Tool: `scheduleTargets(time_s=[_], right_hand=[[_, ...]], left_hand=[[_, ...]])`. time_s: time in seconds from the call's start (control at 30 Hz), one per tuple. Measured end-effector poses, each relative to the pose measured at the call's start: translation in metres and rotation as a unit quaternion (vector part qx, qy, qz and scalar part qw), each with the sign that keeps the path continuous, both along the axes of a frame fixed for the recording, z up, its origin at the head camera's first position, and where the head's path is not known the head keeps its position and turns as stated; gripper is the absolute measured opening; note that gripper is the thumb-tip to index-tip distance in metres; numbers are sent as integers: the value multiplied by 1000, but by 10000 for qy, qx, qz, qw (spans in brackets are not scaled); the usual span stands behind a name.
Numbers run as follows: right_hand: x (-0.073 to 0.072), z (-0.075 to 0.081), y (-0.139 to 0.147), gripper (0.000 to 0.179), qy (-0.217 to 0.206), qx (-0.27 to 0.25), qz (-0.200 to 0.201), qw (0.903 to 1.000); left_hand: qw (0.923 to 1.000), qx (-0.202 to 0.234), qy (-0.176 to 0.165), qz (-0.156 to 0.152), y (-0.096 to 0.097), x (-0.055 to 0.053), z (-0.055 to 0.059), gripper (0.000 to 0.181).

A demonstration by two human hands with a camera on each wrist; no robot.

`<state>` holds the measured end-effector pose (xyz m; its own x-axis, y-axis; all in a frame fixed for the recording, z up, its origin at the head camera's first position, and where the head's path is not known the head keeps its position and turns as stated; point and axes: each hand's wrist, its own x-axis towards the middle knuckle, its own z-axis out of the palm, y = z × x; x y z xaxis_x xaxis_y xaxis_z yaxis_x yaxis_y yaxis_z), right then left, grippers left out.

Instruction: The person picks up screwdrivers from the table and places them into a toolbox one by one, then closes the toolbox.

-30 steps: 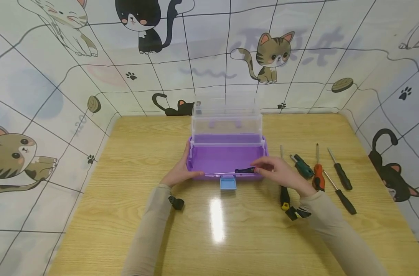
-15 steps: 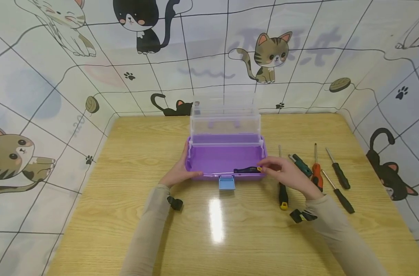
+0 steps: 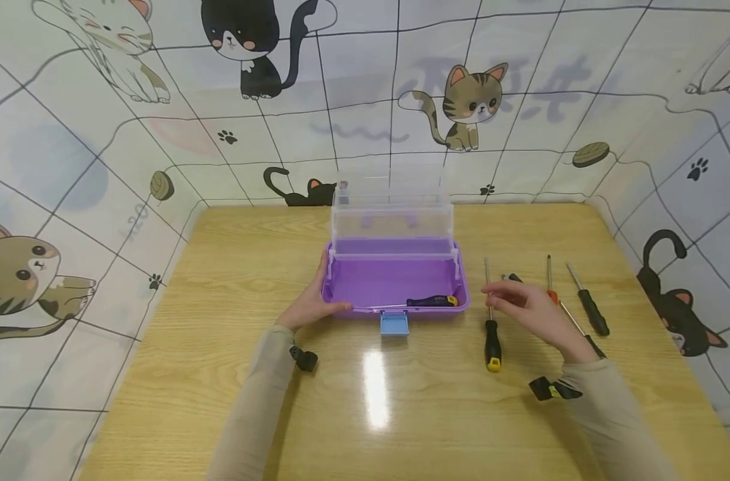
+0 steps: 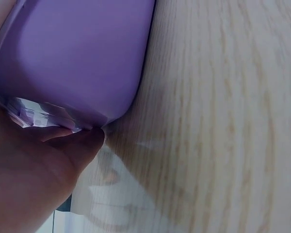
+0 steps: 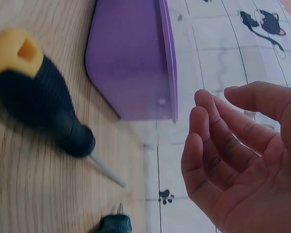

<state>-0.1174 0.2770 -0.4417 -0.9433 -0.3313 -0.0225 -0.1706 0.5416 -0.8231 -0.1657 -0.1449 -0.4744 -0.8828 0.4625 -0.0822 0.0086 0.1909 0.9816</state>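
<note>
A purple toolbox stands with its clear lid raised and its blue latch hanging down in front. My left hand holds its left front corner, thumb at the front rim and fingers along the side; the left wrist view shows them against the purple wall. Inside, along the front wall, lies a screwdriver with a black and yellow handle. My right hand holds nothing, its fingers loosely bent, above another black and yellow screwdriver on the table. That hand covers part of the tools behind it.
Right of the box lie a green-handled screwdriver, a red-handled one and two black-handled screwdrivers, one farther right and one partly behind the right hand. A cat-print sheet rises behind the wooden table.
My right hand has let go of the screwdriver now in the toolbox and moved right, out over the loose screwdrivers. My left hand has stayed at the box corner.
</note>
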Motion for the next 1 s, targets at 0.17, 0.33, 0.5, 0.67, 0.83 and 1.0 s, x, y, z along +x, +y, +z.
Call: scheduleTargets(time_s=[0.17,0.33,0.5,0.67,0.83,1.0], right_hand=[[1,-1,8,30,101,-33,-70,9999],[2,-2,14,28,250,-89,-110,9996],[5,-4,22,29,283,-22,-242,9993],[13,-5,27,29,151,-55,-418,9990],[24,-9,24,29,68,148,-528,9985],[32,-21,20,28,13,332,-600,9976]], left_hand=[[10000,79,16,12,-1,0,1,127],[9999,6,100,12,-2,-1,-1,127],[9998,-55,202,-42,-2,-1,-3,127],[9998,-150,154,-6,-1,0,-3,126],[9998,-64,186,13,-1,1,-2,126],[9997,80,230,-17,0,1,-2,126]])
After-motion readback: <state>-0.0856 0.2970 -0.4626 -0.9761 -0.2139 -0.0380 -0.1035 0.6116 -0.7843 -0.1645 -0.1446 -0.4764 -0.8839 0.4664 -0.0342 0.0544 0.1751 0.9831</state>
